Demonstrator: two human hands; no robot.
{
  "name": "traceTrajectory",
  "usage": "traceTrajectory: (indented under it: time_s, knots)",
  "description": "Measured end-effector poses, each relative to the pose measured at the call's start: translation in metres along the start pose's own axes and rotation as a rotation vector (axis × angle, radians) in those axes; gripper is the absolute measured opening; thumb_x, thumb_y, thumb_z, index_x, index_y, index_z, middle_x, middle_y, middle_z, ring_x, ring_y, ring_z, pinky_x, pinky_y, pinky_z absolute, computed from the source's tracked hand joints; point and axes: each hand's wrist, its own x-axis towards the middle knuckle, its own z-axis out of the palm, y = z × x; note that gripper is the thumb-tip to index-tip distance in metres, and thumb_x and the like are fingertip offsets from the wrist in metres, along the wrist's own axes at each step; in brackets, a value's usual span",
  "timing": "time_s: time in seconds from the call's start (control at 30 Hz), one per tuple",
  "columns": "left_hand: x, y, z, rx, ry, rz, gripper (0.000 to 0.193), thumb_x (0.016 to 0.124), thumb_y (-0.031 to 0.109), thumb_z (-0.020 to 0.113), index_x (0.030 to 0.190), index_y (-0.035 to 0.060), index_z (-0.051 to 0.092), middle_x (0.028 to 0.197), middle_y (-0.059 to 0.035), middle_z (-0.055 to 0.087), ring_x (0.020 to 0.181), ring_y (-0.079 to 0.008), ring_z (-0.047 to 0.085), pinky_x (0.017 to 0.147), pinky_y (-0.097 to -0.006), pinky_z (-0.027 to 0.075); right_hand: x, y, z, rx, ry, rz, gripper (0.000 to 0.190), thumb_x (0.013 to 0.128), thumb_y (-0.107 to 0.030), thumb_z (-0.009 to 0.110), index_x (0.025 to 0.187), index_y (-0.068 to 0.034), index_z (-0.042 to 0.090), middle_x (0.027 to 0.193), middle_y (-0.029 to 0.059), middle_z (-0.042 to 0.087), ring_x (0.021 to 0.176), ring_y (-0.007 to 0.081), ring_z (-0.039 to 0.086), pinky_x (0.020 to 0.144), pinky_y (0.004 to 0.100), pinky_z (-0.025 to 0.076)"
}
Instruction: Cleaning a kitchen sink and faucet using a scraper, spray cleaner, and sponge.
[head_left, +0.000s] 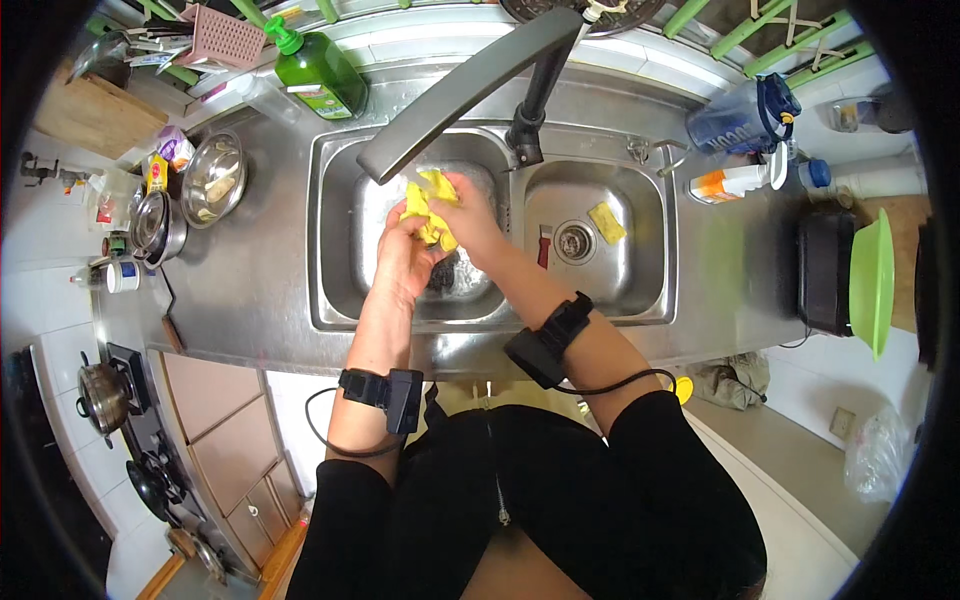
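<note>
Both of my hands are over the left sink basin, beneath the dark faucet spout. A crumpled yellow cloth is bunched between them. My left hand grips it from the near left side, thumb across the folds. On the right side, my right hand has its fingers curled around the cloth. Wet, foamy patches show on the basin floor below, and my hands partly hide the dark drain.
In the right basin lie a yellow sponge and a red-handled tool beside the drain strainer. A green pump bottle stands behind the sink. Metal bowls sit left; a knife lies near the counter's front edge.
</note>
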Motion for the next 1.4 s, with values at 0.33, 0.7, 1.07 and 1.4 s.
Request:
traceTrajectory:
  time_s: [0.33,0.7,1.07,1.4]
  knots:
    - [0.052,-0.024,-0.015,-0.418,-0.133,-0.029,0.059,0.07,0.038,0.066,0.116,0.0067,0.045,0.109,-0.0138,0.052,0.1,-0.0326,0.05,0.09,-0.0463,0.038,0.007,-0.003,0.016,-0.521,0.042,-0.033,0.026,0.073,-0.026,0.06,0.089,-0.004,0.059,0.081,0.0187,0.061,0.078,0.0367,0.058,0.07,0.0412,0.046]
    - [0.04,-0.043,0.004,-0.345,0.163,-0.167,0.024,0.087,0.026,0.047,0.098,0.0053,0.052,0.095,-0.009,0.057,0.087,-0.0233,0.056,0.079,-0.0371,0.046,0.013,0.011,-0.003,-0.969,0.011,0.082,0.025,0.078,-0.015,0.054,0.099,-0.004,0.056,0.083,0.0231,0.059,0.085,0.0377,0.057,0.074,0.0421,0.045]
    - [0.026,-0.012,-0.024,-0.226,0.217,-0.19,0.019,0.083,0.023,0.055,0.094,0.0086,0.052,0.08,-0.0043,0.059,0.064,-0.0151,0.058,0.041,-0.023,0.038,0.026,-0.003,-0.039,0.097,-0.034,0.467,0.02,0.078,-0.018,0.061,0.093,-0.006,0.058,0.079,0.0069,0.059,0.077,0.0193,0.059,0.064,0.0309,0.047]
    - [0.02,-0.02,-0.023,0.644,0.17,-0.183,0.083,0.076,-0.003,0.05,0.14,0.0239,0.007,0.121,-0.0122,0.047,0.102,-0.0222,0.052,0.072,-0.0325,0.049,0.016,-0.02,-0.018,-0.018,0.011,0.403,0.041,0.078,-0.01,0.059,0.117,-0.003,0.048,0.098,0.0061,0.056,0.088,0.0166,0.057,0.076,0.0299,0.047]
